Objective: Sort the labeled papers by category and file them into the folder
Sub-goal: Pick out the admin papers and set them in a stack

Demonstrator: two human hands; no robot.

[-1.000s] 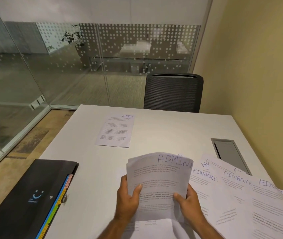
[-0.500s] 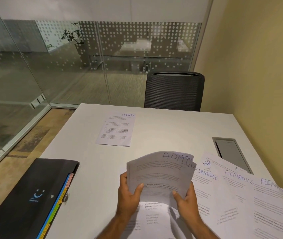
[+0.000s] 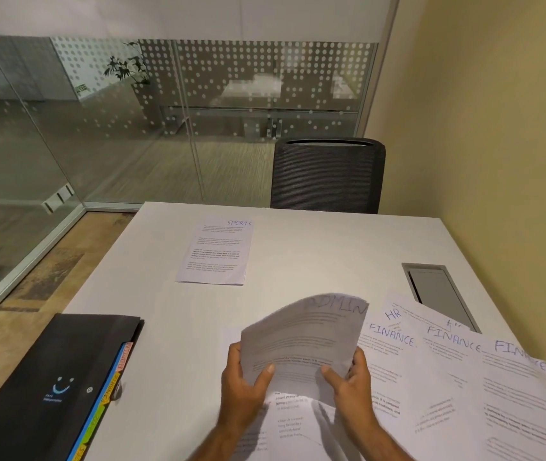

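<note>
A dark mesh chair [image 3: 327, 176] stands behind the white table [image 3: 314, 241] (its cable hatch [image 3: 439, 292] shut).

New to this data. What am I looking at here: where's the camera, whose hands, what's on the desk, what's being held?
There is no robot: a person works with two bare hands, filmed by one wide-angle camera worn on their head, looking forward and down.

The left hand and the right hand both grip the lower edge of a curled white sheet with ADMIN handwritten on top, lifted above the white desk.

On the desk: a white printed sheet marked SPORTS lying alone farther away, a fanned spread of white sheets marked FINANCE and HR on the right, and a closed black folder with coloured index tabs on the left. More printed paper lies under the hands.

Beyond the desk stand a dark mesh chair and a glass wall. A grey cable hatch sits in the desk.
</note>
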